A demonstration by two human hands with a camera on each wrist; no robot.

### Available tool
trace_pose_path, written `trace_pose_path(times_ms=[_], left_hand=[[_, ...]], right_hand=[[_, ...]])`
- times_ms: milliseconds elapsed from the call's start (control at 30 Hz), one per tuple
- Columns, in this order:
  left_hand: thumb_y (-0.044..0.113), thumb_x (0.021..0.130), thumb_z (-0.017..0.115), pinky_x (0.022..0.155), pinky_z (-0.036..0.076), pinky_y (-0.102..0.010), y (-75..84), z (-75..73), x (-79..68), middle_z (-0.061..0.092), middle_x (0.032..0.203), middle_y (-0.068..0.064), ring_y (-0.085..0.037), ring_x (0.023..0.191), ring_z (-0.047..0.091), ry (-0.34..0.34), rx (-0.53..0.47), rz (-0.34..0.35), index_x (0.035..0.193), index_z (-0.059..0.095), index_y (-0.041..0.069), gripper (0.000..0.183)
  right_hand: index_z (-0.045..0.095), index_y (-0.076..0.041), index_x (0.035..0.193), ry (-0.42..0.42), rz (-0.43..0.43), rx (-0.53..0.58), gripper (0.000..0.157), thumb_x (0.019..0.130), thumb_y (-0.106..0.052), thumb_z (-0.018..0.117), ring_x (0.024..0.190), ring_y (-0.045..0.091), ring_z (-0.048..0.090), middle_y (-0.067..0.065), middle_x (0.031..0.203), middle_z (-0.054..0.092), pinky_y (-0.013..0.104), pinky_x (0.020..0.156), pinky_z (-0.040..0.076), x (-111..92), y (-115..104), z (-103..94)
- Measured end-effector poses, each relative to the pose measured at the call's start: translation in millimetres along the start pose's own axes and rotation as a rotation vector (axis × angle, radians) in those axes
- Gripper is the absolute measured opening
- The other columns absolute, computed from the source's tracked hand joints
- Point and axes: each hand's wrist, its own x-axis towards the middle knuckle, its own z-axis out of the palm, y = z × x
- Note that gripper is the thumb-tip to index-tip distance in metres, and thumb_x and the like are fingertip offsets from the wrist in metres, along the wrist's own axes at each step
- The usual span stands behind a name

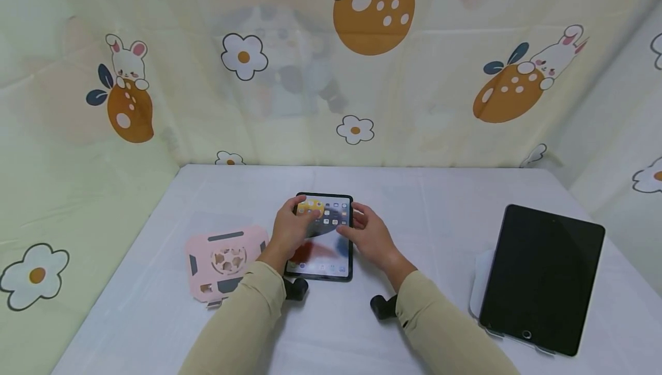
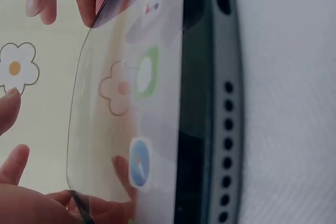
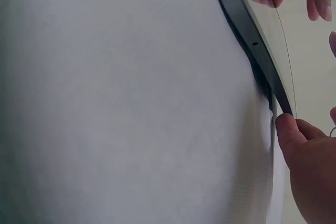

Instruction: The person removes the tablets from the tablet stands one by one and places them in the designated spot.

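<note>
Pink, a rectangular case with grey patches lies beside our left hand; the lit, black-rimmed glass tablet sits uncased between that and our right hand, so tablet and case are unjoined — whether either hand grips or merely touches, we cannot tell. White cloth lies beneath our hands; cream rabbit-printed fabric hangs beyond.

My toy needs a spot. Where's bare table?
Bare: between the right sleeve and big tablet, and the strip between small tablet and curtain. Crowded: left of the small tablet, where the pink case and left sleeve are.
</note>
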Motion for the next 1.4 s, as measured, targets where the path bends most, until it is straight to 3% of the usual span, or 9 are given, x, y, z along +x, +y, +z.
trace_pose_path(times_ms=[567, 967, 1200, 1400], left_hand=[[0.020, 0.095, 0.070, 0.090, 0.051, -0.039, -0.7, -0.5, -0.1, 0.055, 0.136, -0.016, -0.029, 0.107, 0.059, 0.019, 0.009, -0.014, 0.146, 0.050, 0.012, 0.055], [0.021, 0.096, 0.068, 0.101, 0.047, -0.043, -1.8, -3.1, -0.1, 0.052, 0.140, -0.016, -0.031, 0.114, 0.056, -0.005, 0.031, -0.006, 0.148, 0.045, 0.013, 0.057], [0.030, 0.093, 0.072, 0.107, 0.041, -0.050, 20.7, 2.3, -7.8, 0.042, 0.153, -0.014, -0.033, 0.130, 0.046, -0.047, 0.121, 0.077, 0.147, 0.049, 0.021, 0.059], [0.030, 0.093, 0.073, 0.109, 0.038, -0.053, 42.9, 6.9, -24.8, 0.038, 0.156, -0.011, -0.035, 0.142, 0.034, -0.092, 0.092, 0.135, 0.145, 0.051, 0.027, 0.057]], right_hand=[[0.037, -0.007, 0.152, 0.002, 0.017, -0.025, 0.071, 0.092, -0.019, 0.074, 0.135, 0.036, 0.046, 0.023, 0.151, 0.043, 0.045, 0.106, 0.041, -6, -6, 3.7], [0.035, -0.009, 0.154, -0.019, 0.015, -0.028, 0.074, 0.092, -0.021, 0.074, 0.136, 0.034, 0.046, 0.020, 0.152, 0.042, 0.044, 0.106, 0.042, -6, -4, 2.8], [0.033, -0.010, 0.156, -0.022, -0.028, -0.027, 0.073, 0.094, -0.024, 0.071, 0.139, 0.033, 0.042, 0.017, 0.157, 0.035, 0.046, 0.106, 0.041, -13, -12, -7.7], [0.035, -0.012, 0.155, 0.004, -0.141, 0.000, 0.070, 0.096, -0.025, 0.070, 0.139, 0.029, 0.043, 0.011, 0.158, 0.035, 0.046, 0.103, 0.044, -22, -27, -27.2]])
